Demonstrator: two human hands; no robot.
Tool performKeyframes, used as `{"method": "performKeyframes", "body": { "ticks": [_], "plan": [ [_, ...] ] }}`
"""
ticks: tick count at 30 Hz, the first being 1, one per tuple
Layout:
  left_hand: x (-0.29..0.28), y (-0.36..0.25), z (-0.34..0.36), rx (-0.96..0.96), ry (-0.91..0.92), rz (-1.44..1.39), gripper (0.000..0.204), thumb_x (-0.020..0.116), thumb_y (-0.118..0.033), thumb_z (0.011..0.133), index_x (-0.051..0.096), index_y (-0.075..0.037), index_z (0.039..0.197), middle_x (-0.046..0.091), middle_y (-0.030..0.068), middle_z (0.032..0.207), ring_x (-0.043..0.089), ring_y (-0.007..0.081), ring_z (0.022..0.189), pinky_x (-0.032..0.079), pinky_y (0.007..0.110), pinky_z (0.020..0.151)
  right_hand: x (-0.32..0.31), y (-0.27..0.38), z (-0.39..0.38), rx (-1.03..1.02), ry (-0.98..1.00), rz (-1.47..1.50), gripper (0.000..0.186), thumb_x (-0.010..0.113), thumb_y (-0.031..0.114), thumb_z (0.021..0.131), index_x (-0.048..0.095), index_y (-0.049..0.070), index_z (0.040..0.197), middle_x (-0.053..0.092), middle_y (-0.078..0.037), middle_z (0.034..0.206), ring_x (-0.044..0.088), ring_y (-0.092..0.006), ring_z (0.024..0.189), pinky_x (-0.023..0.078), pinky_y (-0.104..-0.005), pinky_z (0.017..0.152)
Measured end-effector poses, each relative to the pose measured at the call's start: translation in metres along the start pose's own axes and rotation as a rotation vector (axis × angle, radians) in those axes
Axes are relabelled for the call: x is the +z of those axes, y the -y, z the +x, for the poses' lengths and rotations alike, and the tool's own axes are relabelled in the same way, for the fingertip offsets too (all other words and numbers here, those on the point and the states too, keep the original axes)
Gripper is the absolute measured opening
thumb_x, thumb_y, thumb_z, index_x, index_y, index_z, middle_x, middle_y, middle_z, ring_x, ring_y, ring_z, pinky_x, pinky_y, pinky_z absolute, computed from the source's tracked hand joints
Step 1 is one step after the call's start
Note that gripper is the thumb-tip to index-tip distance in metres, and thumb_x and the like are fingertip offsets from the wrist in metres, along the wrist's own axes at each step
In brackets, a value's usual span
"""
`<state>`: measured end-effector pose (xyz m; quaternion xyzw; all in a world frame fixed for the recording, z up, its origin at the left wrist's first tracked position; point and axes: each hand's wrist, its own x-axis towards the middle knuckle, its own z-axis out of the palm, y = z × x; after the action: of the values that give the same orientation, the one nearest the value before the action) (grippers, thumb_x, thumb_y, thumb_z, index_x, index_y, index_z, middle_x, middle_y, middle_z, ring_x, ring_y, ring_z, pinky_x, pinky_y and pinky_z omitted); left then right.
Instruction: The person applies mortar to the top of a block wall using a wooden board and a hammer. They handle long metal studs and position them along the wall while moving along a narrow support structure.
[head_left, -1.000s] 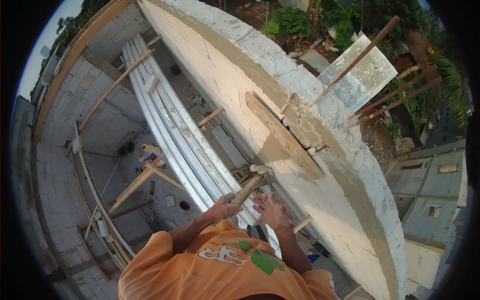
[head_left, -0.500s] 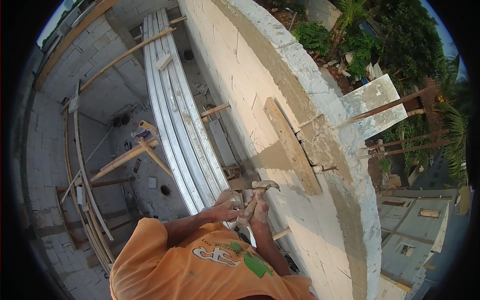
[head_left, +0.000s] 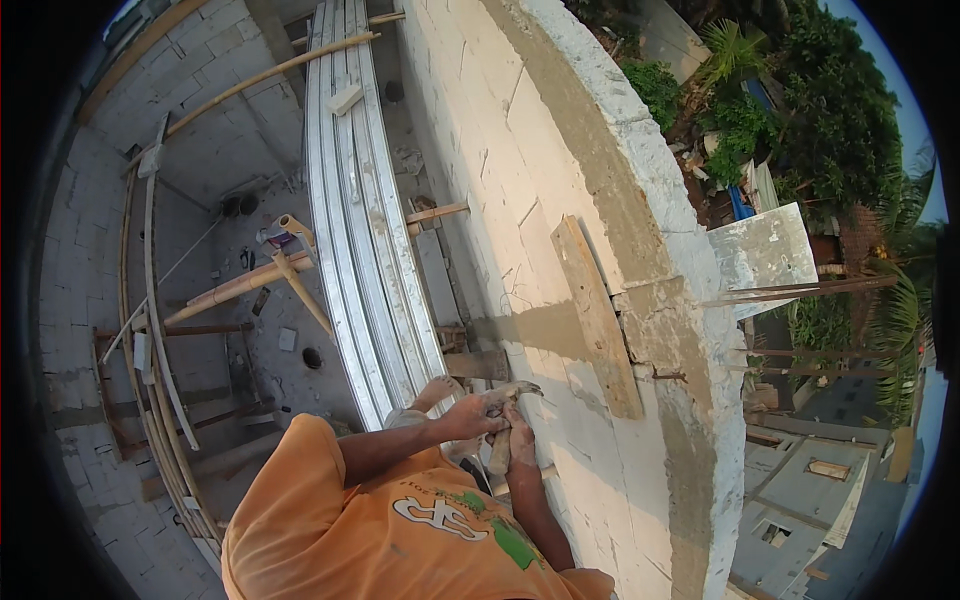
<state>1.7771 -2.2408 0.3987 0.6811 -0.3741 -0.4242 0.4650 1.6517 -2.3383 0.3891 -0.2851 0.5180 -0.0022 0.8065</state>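
Lower centre, the right hand (head_left: 522,442) is closed around the claw hammer (head_left: 516,390), near its head, probably for control; the left hand (head_left: 464,418) curls against it, its clasp unclear. Metal channels (head_left: 368,240), upper left of centre, apparently serve as footing.

Hammer handle (head_left: 499,456) partly hidden by fingers (head_left: 491,424), shirt (head_left: 400,540) cut off
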Motion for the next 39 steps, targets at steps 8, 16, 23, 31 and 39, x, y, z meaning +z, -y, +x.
{"method": "performKeyframes", "body": {
  "ticks": [8, 16, 23, 31, 39],
  "plan": [
    [-0.019, 0.008, 0.006, -0.019, 0.033, 0.364, 0.041, 0.064, -0.022, 0.083, 0.057, -0.011, 0.122, 0.065, 0.0232, 0.084, 0.065, 0.041, 0.077, 0.052, 0.05, 0.067, 0.006, 0.002, 0.015, -0.027, 0.069, 0.053, 0.026, 0.053, 0.03, 0.094, 0.06, 0.007, 0.102, 0.061, -0.007, 0.072, 0.056, -0.0187, 0.053, 0.046, -0.0301, 0.047],
    [-0.022, 0.024, 0.014, 0.059, 0.127, 0.573, 0.037, 0.063, -0.019, 0.083, 0.059, -0.006, 0.118, 0.064, 0.0211, 0.076, 0.064, 0.0383, 0.068, 0.052, 0.048, 0.059, -0.041, -0.025, 0.067, -0.858, -0.003, -0.877, 0.025, 0.057, 0.026, 0.092, 0.061, 0.008, 0.109, 0.062, -0.008, 0.075, 0.059, -0.018, 0.058, 0.047, -0.0309, 0.047],
    [-0.033, 0.06, 0.013, 0.119, -0.046, 0.23, 0.032, 0.057, -0.018, 0.089, 0.056, -0.002, 0.117, 0.064, 0.0182, 0.07, 0.064, 0.0329, 0.061, 0.05, 0.046, 0.055, -0.043, -0.008, 0.041, -0.139, 0.03, -0.426, 0.057, 0.054, 0.005, 0.087, 0.043, 0.007, 0.143, 0.058, -0.008, 0.079, 0.056, -0.0155, 0.057, 0.047, -0.0304, 0.048],
    [-0.091, 0.02, 0.027, -0.321, -0.071, -1.058, 0.04, 0.05, -0.006, 0.088, 0.047, 0.001, 0.127, 0.069, 0.0127, 0.084, 0.062, 0.014, 0.061, 0.043, 0.024, 0.047, -0.018, 0.024, 0.015, -0.433, -0.037, -0.992, 0.08, 0.053, 0.001, 0.082, 0.016, 0.008, 0.153, 0.056, -0.004, 0.074, 0.052, -0.012, 0.057, 0.044, -0.0264, 0.049],
    [-0.119, 0.007, 0.114, -0.155, -0.173, -1.305, 0.042, 0.041, -0.005, 0.088, 0.045, -0.002, 0.129, 0.066, 0.0124, 0.082, 0.061, 0.0151, 0.057, 0.033, 0.021, 0.035, 0.014, 0.037, 0.004, -0.474, -0.005, -0.937, 0.085, 0.061, 0.008, 0.082, 0.01, -0.004, 0.149, 0.048, -0.018, 0.107, 0.045, -0.0251, 0.095, 0.037, -0.0314, 0.08]
  ]
}}
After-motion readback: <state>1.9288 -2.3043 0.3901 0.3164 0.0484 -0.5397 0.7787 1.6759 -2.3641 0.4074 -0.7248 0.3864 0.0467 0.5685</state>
